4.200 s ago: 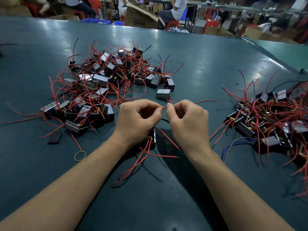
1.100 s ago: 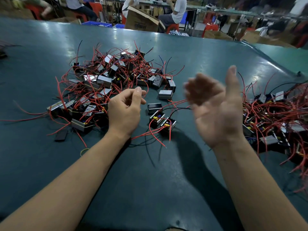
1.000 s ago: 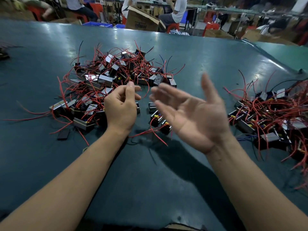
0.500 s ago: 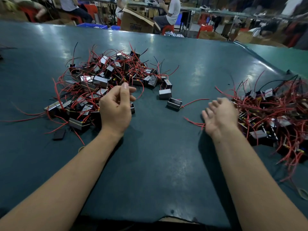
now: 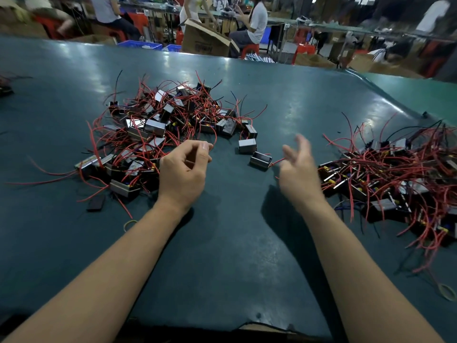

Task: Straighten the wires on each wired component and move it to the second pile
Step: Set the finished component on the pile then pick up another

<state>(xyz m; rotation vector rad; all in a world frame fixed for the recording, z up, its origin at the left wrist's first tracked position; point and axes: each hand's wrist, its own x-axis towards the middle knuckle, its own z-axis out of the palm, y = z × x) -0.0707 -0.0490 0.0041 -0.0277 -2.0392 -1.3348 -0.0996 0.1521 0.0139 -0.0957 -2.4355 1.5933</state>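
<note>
Curling loosely above the bench (image 5: 222,243), the left hand (image 5: 181,173) sits at centre frame with its thumb tip resting against the bent forefinger; the grip looks closed on nothing I can make out, though a thin wire between the fingertips cannot be ruled out. Just right of centre, the right hand (image 5: 298,169) is blurred, its fingers spread and relaxed, the grip wide and holding nothing.

Between the two hands, slightly higher in the frame, a lone wired component (image 5: 260,160) lies on the bench, a small dark block whose red lead runs toward the right hand's fingers; whether they touch it is lost in the blur. A second loose block (image 5: 247,145) lies just above it.

Left of and above the left hand spreads the first pile (image 5: 163,129), a tangle of black and silver blocks with red wires, its near edge right beside the left knuckles. Along the right edge of the frame lies the second pile (image 5: 395,184), near the right wrist.

A flat black piece (image 5: 96,202) and a yellow rubber band (image 5: 129,225) lie lower left of the first pile, and another rubber band (image 5: 446,292) sits at lower right. Seated people and a cardboard box (image 5: 205,42) fill the top of the frame beyond the bench.
</note>
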